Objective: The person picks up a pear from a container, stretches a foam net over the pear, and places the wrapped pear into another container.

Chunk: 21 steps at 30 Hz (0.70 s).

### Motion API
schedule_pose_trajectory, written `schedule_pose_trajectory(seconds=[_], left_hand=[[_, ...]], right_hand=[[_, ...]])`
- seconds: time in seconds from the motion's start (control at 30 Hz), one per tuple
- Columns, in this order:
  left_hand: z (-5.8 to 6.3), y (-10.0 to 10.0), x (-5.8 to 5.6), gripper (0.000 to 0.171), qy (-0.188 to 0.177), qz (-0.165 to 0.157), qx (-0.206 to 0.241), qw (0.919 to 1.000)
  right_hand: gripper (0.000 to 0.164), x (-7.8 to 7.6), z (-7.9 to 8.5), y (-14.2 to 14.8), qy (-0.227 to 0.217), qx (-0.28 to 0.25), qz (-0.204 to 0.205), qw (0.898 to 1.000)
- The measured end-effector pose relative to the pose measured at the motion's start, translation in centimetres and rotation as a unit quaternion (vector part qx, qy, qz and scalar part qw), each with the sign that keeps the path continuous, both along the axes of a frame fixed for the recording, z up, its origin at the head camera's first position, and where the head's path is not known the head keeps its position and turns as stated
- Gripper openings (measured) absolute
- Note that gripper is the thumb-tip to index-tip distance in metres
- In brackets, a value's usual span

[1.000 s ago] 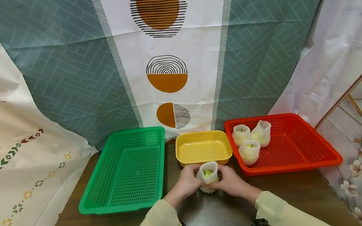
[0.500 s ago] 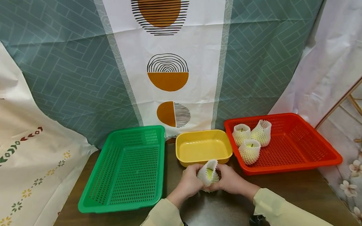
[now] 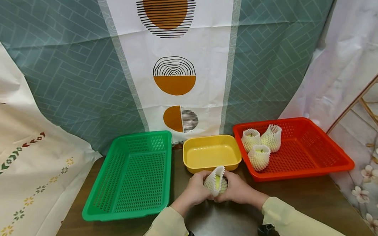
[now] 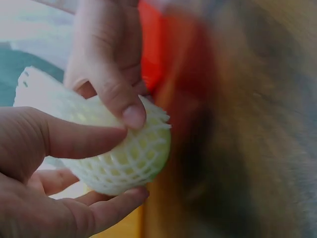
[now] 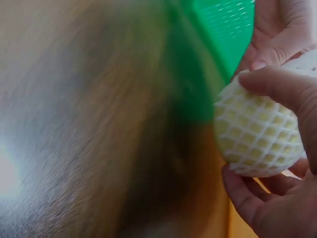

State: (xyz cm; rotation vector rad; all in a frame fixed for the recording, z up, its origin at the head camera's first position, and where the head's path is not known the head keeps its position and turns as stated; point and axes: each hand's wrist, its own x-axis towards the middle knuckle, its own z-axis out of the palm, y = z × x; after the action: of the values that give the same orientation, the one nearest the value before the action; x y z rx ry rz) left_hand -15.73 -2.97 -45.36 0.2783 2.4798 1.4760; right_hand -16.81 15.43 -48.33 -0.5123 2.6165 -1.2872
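Between my two hands is a yellow-green apple [image 3: 217,181] in a white foam net [image 4: 119,163], held above the table in front of the yellow tray. My left hand [image 3: 196,189] grips it from the left, thumb across the net and fingers beneath, as the left wrist view shows. From the other side my right hand [image 3: 239,188] holds it the same way, its thumb pressed on the net [image 5: 260,131] in the right wrist view. The net's top edge is pinched together and stands up in a point. A bare strip of the apple shows at the net's lower edge [image 4: 164,156].
A green basket [image 3: 98,194] stands at the left and a yellow tray [image 3: 210,166] in the middle. The red basket [image 3: 312,154] at the right holds three net-wrapped fruits [image 3: 259,157]. A patterned curtain [image 3: 185,43] hangs behind the brown table [image 3: 226,226].
The net's mouth, round and open a second ago, has narrowed and folded to a point over the apple. Both hands have turned it slightly while staying in nearly the same place.
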Motion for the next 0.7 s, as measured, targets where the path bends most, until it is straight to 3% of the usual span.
schedule_pose_trajectory(seconds=[0.1,0.23,0.3,0.37,0.47,0.53,0.6,0.7], left_hand=[[1.6,-0.9,0.0,0.074,0.002,-0.011,0.049,0.9987],[4.6,-2.0,-0.2,0.073,-0.026,0.011,0.128,0.9913],[5.9,-2.3,-0.3,0.071,-0.054,0.025,0.181,0.9817],[6.9,-2.5,-0.4,0.068,-0.087,0.035,0.237,0.967],[7.6,-2.7,-0.5,0.059,-0.127,0.043,0.31,0.9411],[7.6,-2.6,-0.6,0.053,-0.14,0.055,0.333,0.931],[7.4,-2.5,-0.7,0.047,-0.143,0.067,0.343,0.9258],[6.9,-2.4,-0.7,0.042,-0.137,0.088,0.345,0.9243]], right_hand=[[0.082,0.1,1.7,0.0,0.0,-0.046,-0.017,0.999],[0.08,-0.4,4.9,-0.2,-0.039,-0.135,-0.033,0.99],[0.077,-0.6,6.4,-0.2,-0.063,-0.18,-0.045,0.981],[0.075,-0.9,7.5,-0.3,-0.08,-0.211,-0.057,0.973],[0.075,-1.0,8.3,-0.5,-0.098,-0.249,-0.049,0.962],[0.075,-1.0,8.3,-0.6,-0.12,-0.271,-0.039,0.954],[0.077,-1.0,8.2,-0.7,-0.137,-0.288,-0.031,0.947],[0.079,-1.0,8.0,-1.0,-0.145,-0.3,-0.032,0.942]])
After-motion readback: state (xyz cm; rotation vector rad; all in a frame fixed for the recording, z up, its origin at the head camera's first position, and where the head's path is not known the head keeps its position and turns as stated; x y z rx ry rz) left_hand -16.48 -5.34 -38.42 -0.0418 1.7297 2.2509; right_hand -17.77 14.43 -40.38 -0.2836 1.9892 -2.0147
